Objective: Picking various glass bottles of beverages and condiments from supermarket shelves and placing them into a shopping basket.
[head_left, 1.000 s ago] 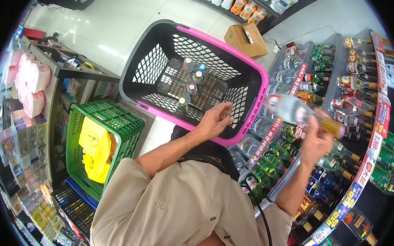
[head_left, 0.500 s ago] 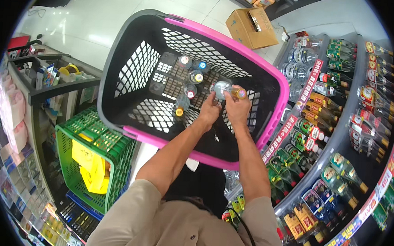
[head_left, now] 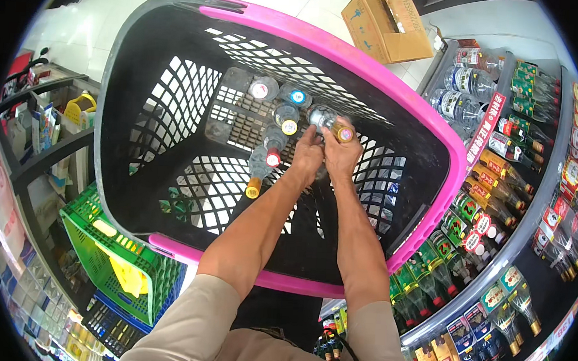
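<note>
A clear glass bottle (head_left: 321, 115) with a gold cap lies between my two hands, low inside a black and pink shopping basket (head_left: 348, 49). My right hand (head_left: 340, 158) is closed around its shoulder, close to the cap. My left hand (head_left: 308, 155) is closed, its fingertips against the bottle's body; its palm side is hidden. To the left, several more clear bottles stand or lean on the basket floor: one with a pale cap (head_left: 262, 89), one with a blue cap (head_left: 297, 96), one with a yellow cap (head_left: 287, 118), one with a red cap (head_left: 274, 146) and one with an orange cap (head_left: 257, 172).
Shelves on the right hold rows of bottles, among them large clear jugs (head_left: 463, 78) and green bottles (head_left: 427, 279). A cardboard box (head_left: 387, 29) sits on the floor at the far side. Left are a green crate (head_left: 103, 242) with a yellow bag and a grey shelf unit (head_left: 49, 135).
The basket appears larger and closer in view. Both hands, with the gold-capped bottle, are lower in the basket, nearer the other bottles.
</note>
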Demonstrator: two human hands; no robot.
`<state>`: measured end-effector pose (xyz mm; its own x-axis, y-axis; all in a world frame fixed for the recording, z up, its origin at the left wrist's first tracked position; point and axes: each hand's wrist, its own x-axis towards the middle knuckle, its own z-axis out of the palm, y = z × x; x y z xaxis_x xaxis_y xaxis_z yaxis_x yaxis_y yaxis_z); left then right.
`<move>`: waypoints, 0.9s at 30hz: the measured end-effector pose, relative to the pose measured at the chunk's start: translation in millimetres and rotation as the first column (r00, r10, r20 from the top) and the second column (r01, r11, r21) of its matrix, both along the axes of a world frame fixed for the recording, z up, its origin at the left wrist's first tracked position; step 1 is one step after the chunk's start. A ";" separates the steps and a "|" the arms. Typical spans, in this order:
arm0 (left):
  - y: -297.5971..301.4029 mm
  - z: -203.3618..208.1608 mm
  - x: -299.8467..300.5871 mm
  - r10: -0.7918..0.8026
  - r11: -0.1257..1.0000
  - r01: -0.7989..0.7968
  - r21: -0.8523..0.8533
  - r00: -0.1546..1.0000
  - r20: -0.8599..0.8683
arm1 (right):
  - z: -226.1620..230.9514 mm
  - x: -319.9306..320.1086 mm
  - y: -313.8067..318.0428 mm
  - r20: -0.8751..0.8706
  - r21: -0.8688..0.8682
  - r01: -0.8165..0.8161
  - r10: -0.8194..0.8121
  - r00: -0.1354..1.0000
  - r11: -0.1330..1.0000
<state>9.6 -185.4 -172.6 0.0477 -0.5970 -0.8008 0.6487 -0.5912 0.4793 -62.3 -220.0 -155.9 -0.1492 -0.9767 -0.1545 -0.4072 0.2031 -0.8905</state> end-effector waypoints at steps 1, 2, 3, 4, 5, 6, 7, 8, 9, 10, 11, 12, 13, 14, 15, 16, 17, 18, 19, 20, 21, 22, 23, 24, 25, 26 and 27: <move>-1.3 -2.8 -0.6 0.008 1.000 -0.008 -0.016 1.000 0.006 | -4.3 0.8 -1.1 0.025 -0.024 -0.001 0.001 1.000 1.000; -2.0 -5.2 -0.6 0.008 1.000 -0.008 -0.015 1.000 0.006 | -8.2 1.3 -1.9 0.050 -0.049 -0.001 0.003 0.999 0.999; -2.3 -7.4 0.1 -0.006 1.000 0.006 -0.015 1.000 0.015 | -11.5 1.3 -2.5 0.050 -0.048 0.000 0.003 0.999 0.999; -2.6 -8.4 0.8 -0.020 1.000 0.021 -0.013 1.000 0.022 | -13.9 1.1 -2.6 0.064 -0.061 -0.007 0.011 0.998 0.998; -3.6 -9.5 1.4 -0.021 1.000 0.022 -0.011 1.000 0.021 | -16.2 1.1 -2.6 0.078 -0.075 -0.013 0.019 0.997 0.997; -4.9 -10.5 2.2 -0.037 0.999 0.037 -0.013 0.999 0.031 | -18.5 1.4 -2.9 0.077 -0.073 -0.012 0.018 0.997 0.997; -4.7 -12.6 3.3 -0.051 0.999 0.051 -0.015 0.998 0.044 | -20.5 2.7 -3.1 0.076 -0.051 -0.015 0.018 0.997 0.999; -4.4 -14.4 4.3 -0.050 0.999 0.051 -0.013 0.998 0.045 | -22.4 4.4 -3.2 0.075 -0.029 -0.017 0.019 0.997 0.999; -4.2 -16.0 5.4 -0.043 0.998 0.044 -0.033 0.998 0.035 | -24.6 7.3 -3.5 0.076 -0.027 -0.017 0.019 0.997 0.999; -6.4 -13.9 3.9 -0.038 0.998 0.039 -0.056 0.999 0.018 | -28.2 6.6 -4.3 0.109 -0.006 0.014 -0.013 0.994 1.000; -7.8 -11.0 1.8 -0.040 0.998 0.041 -0.056 0.999 0.012 | -31.0 5.0 -4.5 0.140 0.016 0.045 -0.047 0.989 0.999; -8.5 -7.6 -0.8 -0.013 0.998 0.014 -0.060 1.000 0.016 | -33.1 2.0 -4.5 0.135 0.015 0.047 -0.049 0.990 0.999; -7.7 -6.8 -0.1 0.016 0.998 -0.014 -0.062 1.000 0.027 | -32.7 3.7 -4.9 0.114 -0.001 0.037 -0.037 0.993 0.999; -7.5 -6.3 1.1 0.016 0.998 -0.014 -0.062 0.999 0.028 | -32.2 4.7 -5.4 0.092 -0.018 0.027 -0.025 0.995 0.999; -7.3 -6.0 2.4 -0.006 0.998 0.010 -0.062 0.999 0.053 | -31.6 5.6 -5.9 0.092 -0.018 0.027 -0.026 0.995 0.999; -7.6 -5.0 4.4 -0.029 0.998 0.034 -0.061 0.996 0.079 | -33.2 6.6 -5.9 0.103 -0.018 0.017 -0.015 0.995 1.000; -8.0 -4.0 5.7 -0.030 0.998 0.035 -0.060 0.996 0.081 | -34.9 7.0 -5.8 0.113 -0.019 0.006 -0.004 0.994 1.000; -8.3 -3.2 6.5 -0.032 0.999 0.034 -0.038 0.998 0.052 | -36.4 7.2 -4.9 0.115 -0.018 0.008 -0.006 0.993 1.000; -8.7 -3.8 5.9 -0.033 0.999 0.033 -0.019 0.999 0.021 | -35.1 7.2 -5.2 0.110 -0.011 0.004 -0.003 0.994 1.000; -9.1 -4.7 5.5 -0.035 0.999 0.035 -0.020 0.999 0.019 | -34.0 6.9 -5.8 0.105 -0.004 0.001 -0.001 0.994 1.000; -9.3 -5.4 5.2 -0.033 0.999 0.034 -0.036 0.999 0.017 | -33.1 6.4 -7.2 0.103 -0.005 0.003 -0.002 0.995 1.000; -8.4 -7.1 5.5 -0.031 0.998 0.032 -0.050 0.999 0.015 | -33.7 6.5 -7.5 0.105 0.007 0.002 -0.003 0.995 1.000; -7.7 -8.6 5.4 -0.031 0.998 0.032 -0.050 0.999 0.013 | -34.2 6.8 -7.7 0.106 0.019 0.002 -0.004 0.994 1.000; -7.0 -9.8 5.2 -0.019 0.998 0.021 -0.063 1.000 0.020 | -34.6 7.4 -7.7 0.104 0.019 0.002 -0.004 0.995 1.000; -7.4 -9.9 4.8 -0.011 0.997 0.013 -0.076 1.000 0.028 | -34.4 7.6 -8.5 0.102 0.024 -0.001 -0.001 0.995 1.000; -7.4 -9.9 5.7 -0.014 0.997 0.016 -0.077 1.000 0.028 | -33.8 7.9 -9.0 0.100 0.029 -0.005 0.002 0.995 1.000; -7.1 -9.8 8.0 -0.027 0.998 0.029 -0.060 0.999 0.027 | -32.7 8.0 -9.2 0.100 0.028 -0.002 -0.001 0.995 1.000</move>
